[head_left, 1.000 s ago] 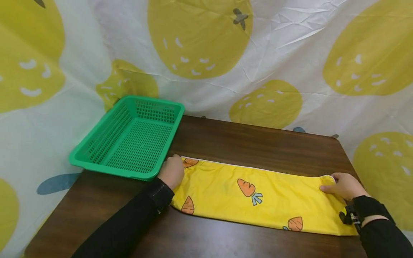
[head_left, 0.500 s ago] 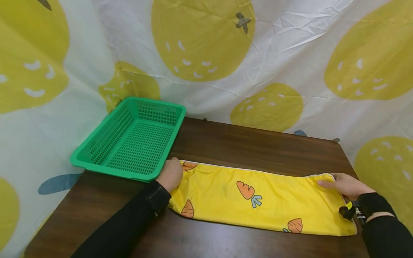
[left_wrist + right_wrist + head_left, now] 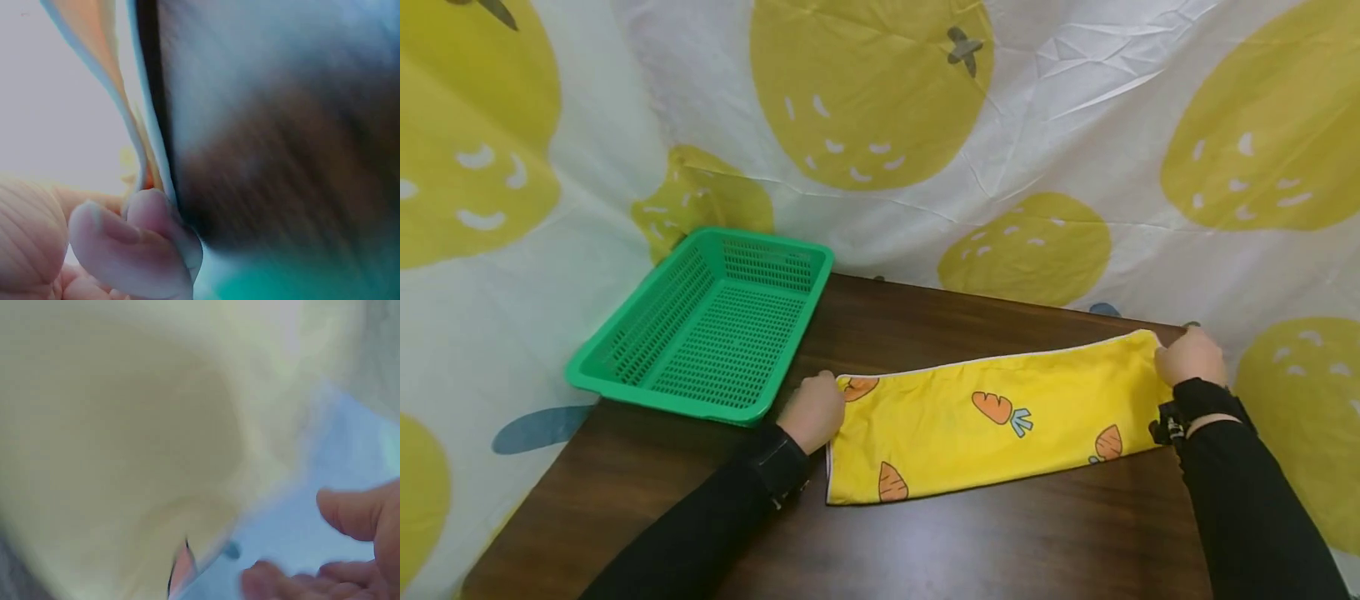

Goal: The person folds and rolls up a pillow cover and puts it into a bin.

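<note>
A yellow cloth point(image 3: 940, 433) printed with orange carrots lies as a long folded strip, its far edge trimmed in white. My left hand point(image 3: 813, 412) pinches its far left corner. In the left wrist view, thumb and finger point(image 3: 134, 247) meet on the white-trimmed layers point(image 3: 159, 156). At the far right corner, my right hand point(image 3: 1195, 358) grips the cloth with fingers curled. That end sits farther from me than the left one. The right wrist view shows the blurred cloth point(image 3: 125, 456) filling most of the picture, with the thumb point(image 3: 350, 512) beside it.
A green plastic basket point(image 3: 772, 385) with slotted sides stands at the back left, close to my left hand. Beneath everything is a dark brown wooden table point(image 3: 1000, 550). A white curtain point(image 3: 1037, 150) with yellow fruit prints hangs along the back and left.
My right hand has moved away from me, and the cloth's right end has swung to the far side with it. The left end and my left hand have shifted slightly right.
</note>
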Action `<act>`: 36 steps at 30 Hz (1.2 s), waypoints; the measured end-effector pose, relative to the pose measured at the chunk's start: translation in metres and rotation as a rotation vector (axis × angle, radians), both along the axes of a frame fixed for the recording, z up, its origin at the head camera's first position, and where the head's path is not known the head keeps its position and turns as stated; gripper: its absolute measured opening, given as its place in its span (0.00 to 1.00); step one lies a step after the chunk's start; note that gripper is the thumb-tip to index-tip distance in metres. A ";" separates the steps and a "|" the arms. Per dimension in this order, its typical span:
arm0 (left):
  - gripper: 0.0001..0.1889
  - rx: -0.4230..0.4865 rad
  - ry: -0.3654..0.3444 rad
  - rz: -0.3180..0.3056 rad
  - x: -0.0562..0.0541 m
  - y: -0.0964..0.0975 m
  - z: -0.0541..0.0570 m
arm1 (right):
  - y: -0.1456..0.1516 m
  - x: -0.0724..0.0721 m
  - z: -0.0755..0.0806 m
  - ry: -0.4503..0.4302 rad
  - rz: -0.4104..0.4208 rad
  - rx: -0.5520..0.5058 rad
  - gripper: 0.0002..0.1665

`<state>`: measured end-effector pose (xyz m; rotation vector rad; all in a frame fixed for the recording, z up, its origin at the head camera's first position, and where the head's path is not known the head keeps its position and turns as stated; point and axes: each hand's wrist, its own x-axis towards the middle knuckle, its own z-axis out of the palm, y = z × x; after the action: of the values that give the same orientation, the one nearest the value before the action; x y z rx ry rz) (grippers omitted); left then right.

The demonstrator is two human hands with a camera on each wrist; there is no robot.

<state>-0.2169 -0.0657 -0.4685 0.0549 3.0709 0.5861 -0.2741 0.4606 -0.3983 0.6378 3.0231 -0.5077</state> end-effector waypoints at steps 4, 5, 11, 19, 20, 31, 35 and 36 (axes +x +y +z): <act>0.31 0.072 0.055 0.003 0.012 0.002 0.000 | -0.021 0.002 -0.001 -0.098 0.113 -0.002 0.44; 0.33 0.053 0.081 -0.028 0.015 0.002 0.000 | -0.028 0.007 -0.004 -0.117 0.181 0.028 0.44; 0.31 -0.159 0.092 -0.397 0.025 -0.005 0.003 | -0.083 0.056 -0.026 -0.262 0.448 0.141 0.52; 0.45 -0.231 -0.081 -0.526 0.030 -0.020 0.001 | -0.092 0.082 -0.053 -0.388 0.427 0.086 0.64; 0.46 -0.231 -0.078 -0.537 0.030 -0.021 0.001 | -0.088 0.082 -0.055 -0.386 0.426 0.092 0.64; 0.45 -0.209 -0.075 -0.652 0.035 0.007 0.004 | -0.029 0.057 -0.051 -0.405 0.445 -0.024 0.63; 0.42 -0.194 -0.062 -0.699 0.036 0.020 0.007 | -0.004 0.042 -0.055 -0.419 0.413 -0.092 0.65; 0.42 -0.192 -0.060 -0.706 0.036 0.022 0.007 | 0.004 0.038 -0.059 -0.420 0.399 -0.102 0.65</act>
<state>-0.1806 -0.0433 -0.4618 1.0305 2.7405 0.2390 -0.2365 0.4644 -0.4571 0.1051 2.6039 -0.4379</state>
